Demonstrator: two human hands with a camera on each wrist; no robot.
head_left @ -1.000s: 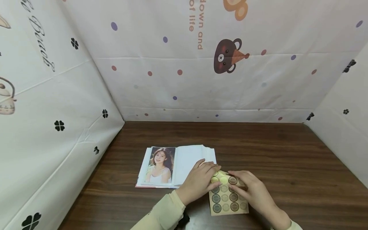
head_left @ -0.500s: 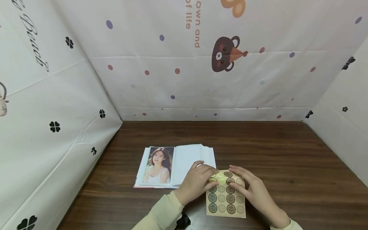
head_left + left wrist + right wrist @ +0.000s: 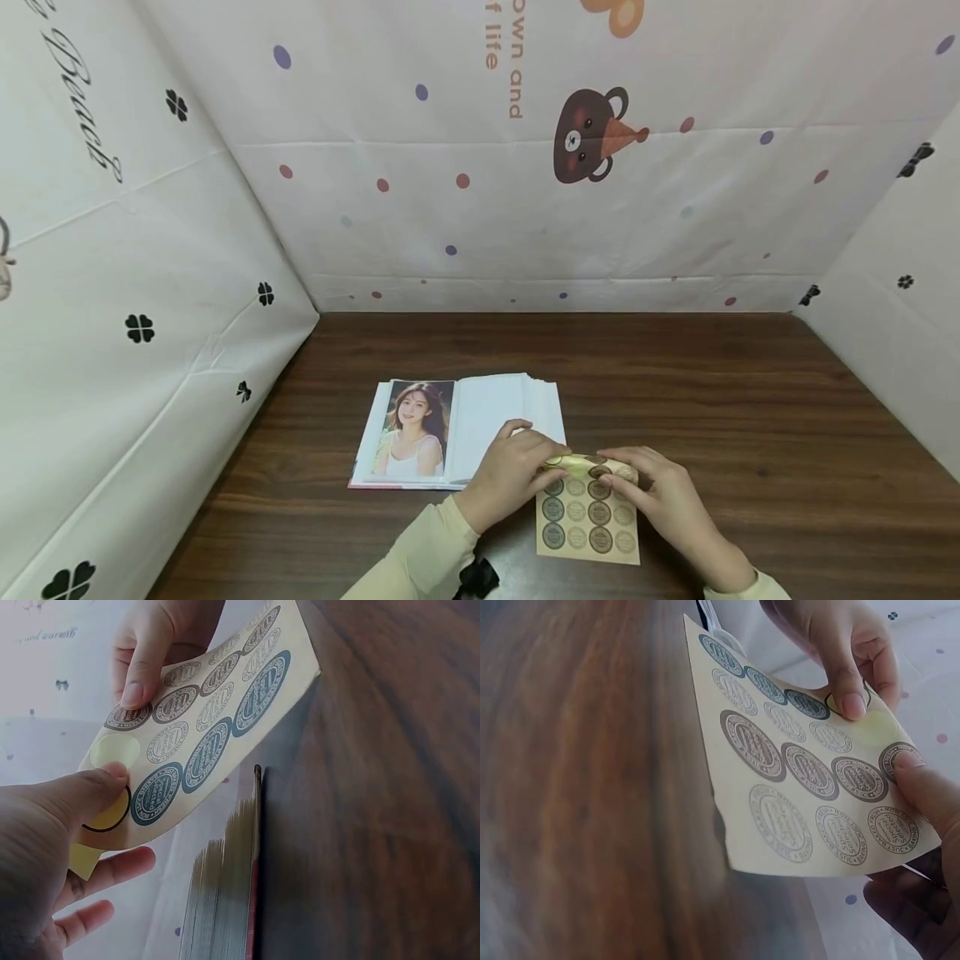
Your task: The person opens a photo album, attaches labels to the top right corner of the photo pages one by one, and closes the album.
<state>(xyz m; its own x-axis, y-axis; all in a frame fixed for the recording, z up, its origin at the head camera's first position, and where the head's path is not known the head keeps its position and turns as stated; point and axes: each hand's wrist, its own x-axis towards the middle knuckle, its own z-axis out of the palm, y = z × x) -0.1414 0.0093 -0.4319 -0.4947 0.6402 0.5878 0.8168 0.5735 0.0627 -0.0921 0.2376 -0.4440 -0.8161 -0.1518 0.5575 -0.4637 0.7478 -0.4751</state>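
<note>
A kraft-coloured sheet of round stickers (image 3: pixel 576 533) is raised between both hands, its far end bending over in the head view. My left hand (image 3: pixel 512 473) pinches the far left corner, thumb on the printed face and fingers behind. My right hand (image 3: pixel 667 504) pinches the far right side, its thumb on a brown sticker (image 3: pixel 895 760). Dark green, brown and pale printed circles run in rows. Beside the left thumb, a plain pale yellow circle (image 3: pixel 115 751) shows in the left wrist view. A yellow tab (image 3: pixel 84 861) sticks out below that thumb.
An open photo album (image 3: pixel 491 417) lies just beyond the left hand, with a portrait photo (image 3: pixel 411 433) on its left page. A small black object (image 3: pixel 478 577) is by the left sleeve. Patterned white cloth (image 3: pixel 450 217) walls in the brown table (image 3: pixel 675 383).
The sheet has shifted slightly left. Its far end, earlier flatter with the top row showing, now curls over between the hands. Both hands keep their hold.
</note>
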